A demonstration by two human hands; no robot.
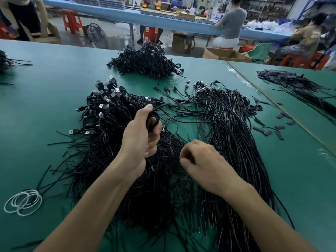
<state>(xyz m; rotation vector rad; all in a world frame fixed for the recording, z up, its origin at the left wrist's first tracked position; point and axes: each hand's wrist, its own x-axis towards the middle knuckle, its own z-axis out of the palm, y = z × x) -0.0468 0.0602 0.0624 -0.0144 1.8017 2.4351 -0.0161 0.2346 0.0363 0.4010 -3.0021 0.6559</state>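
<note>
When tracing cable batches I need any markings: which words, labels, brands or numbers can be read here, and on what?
No text reads clearly.
Pale lettering on the seated person's top: too blurred to read.
Label on the cardboard box: too small to read.
USB plugs: no legible marking.
The coiled cable in the grip of the left hand: no print visible.

The single head-worn camera looked forward and down from close above the left hand [140, 135] and right hand [201, 160], the green table [54, 106] stretching beyond them.
</note>
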